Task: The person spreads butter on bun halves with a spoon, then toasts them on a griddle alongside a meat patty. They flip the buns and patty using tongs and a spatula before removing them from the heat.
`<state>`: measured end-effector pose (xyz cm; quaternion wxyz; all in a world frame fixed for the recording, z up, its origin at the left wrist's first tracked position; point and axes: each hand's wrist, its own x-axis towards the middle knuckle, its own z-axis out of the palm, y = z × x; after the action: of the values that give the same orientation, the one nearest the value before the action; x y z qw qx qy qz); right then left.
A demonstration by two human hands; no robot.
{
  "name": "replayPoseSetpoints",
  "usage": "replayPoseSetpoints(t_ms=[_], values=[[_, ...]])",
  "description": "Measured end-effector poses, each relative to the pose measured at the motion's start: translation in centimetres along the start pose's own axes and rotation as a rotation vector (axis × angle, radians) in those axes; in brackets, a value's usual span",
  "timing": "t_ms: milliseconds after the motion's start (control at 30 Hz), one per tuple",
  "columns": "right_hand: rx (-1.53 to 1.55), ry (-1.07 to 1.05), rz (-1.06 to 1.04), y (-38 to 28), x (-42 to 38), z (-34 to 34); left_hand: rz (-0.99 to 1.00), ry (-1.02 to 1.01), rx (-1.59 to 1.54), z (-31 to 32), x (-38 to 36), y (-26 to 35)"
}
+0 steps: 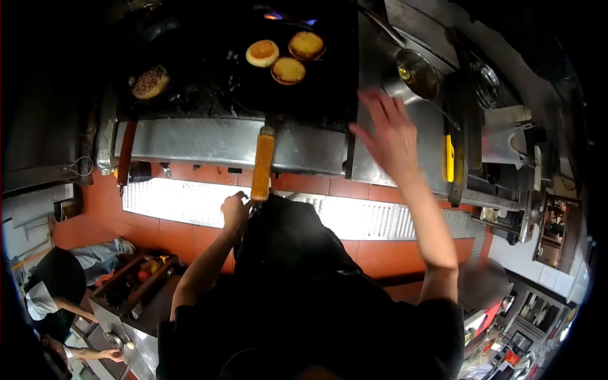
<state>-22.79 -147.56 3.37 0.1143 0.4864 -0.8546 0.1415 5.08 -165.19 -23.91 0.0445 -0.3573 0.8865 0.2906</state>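
My right hand (pixel 392 133) is open with its fingers spread, over the steel counter just below a metal pot (pixel 415 73) of yellowish liquid. My left hand (pixel 235 212) is closed beside the lower end of a wooden handle (pixel 262 168); what its fingers pinch is too small to make out. The handle points toward my body from the dark pan. Three toasted bun halves lie in that pan: one (pixel 262 53) at left, one (pixel 306 46) at right and one (pixel 288 71) nearer me. A browned patty (pixel 151 83) sits on the dark cooking surface at left.
Blue and orange flame (pixel 275 16) shows behind the pan. A yellow-handled tool (pixel 449 158) lies right of the counter, near a clear plastic container (pixel 503 139). Another dark red handle (pixel 126 152) juts out at left. Co-workers' arms (pixel 95 353) show at lower left.
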Motion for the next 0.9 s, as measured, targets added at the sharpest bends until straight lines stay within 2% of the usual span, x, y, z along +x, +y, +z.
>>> replayPoseSetpoints(t_ms=[33, 100, 133, 200, 233, 300, 367, 433, 567, 633, 667, 700, 767, 800, 833, 900], values=[[-0.04, 0.015, -0.045, 0.5, 3.1, 0.9, 0.007, 0.07, 0.023, -1.4, -0.9, -1.4], [-0.125, -0.089, -0.165, 2.6, 8.7, 4.1, -0.118, 0.074, -0.157, -7.8, -2.0, -0.5], [-0.124, -0.085, -0.162, 3.3, 10.9, 5.7, -0.125, 0.133, -0.14, -9.6, -1.9, -0.7], [-0.31, -0.342, -0.287, 4.4, 14.4, 8.6, -0.098, 0.263, -0.102, -13.0, -1.5, 0.0], [-0.31, -0.341, -0.296, 4.8, 15.6, 9.8, -0.139, 0.268, -0.242, -14.9, -1.3, 1.1], [-0.46, -0.497, -0.39, 5.6, 17.2, 12.5, -0.14, 0.314, -0.271, -17.2, -0.5, 2.6], [-0.405, -0.51, -0.425, 8.0, 16.9, 16.1, -0.123, 0.348, -0.292, -18.5, 0.4, 4.1], [-0.357, -0.285, -0.627, 11.0, 16.9, 20.3, -0.103, 0.38, -0.311, -19.4, 0.9, 5.7], [-0.394, -0.321, -0.699, 12.1, 18.3, 21.5, -0.074, 0.408, -0.388, -19.9, 2.2, 8.8], [-0.347, -0.35, -0.59, 9.9, 18.7, 17.5, -0.062, 0.441, -0.436, -20.4, 2.6, 11.0], [-0.155, -0.225, -0.52, 9.4, 18.3, 15.7, -0.1, 0.398, -0.448, -20.8, 3.1, 11.8], [-0.145, -0.218, -0.529, 8.5, 17.9, 12.5, -0.106, 0.409, -0.44, -21.0, 3.9, 12.4], [0.286, -0.286, -0.133, 7.3, 16.7, 6.5, 0.143, 0.53, -0.292, -21.1, 6.3, 14.1], [0.527, -0.209, -0.129, 8.0, 15.5, 5.9, 0.148, 0.457, -0.233, -22.1, 7.6, 16.3], [0.532, -0.205, -0.136, 8.3, 14.0, 5.4, 0.153, 0.383, -0.176, -22.8, 9.1, 18.9], [0.586, -0.206, -0.012, 8.6, 10.6, 4.8, 0.429, 0.452, 0.065, -22.1, 13.1, 22.0]])
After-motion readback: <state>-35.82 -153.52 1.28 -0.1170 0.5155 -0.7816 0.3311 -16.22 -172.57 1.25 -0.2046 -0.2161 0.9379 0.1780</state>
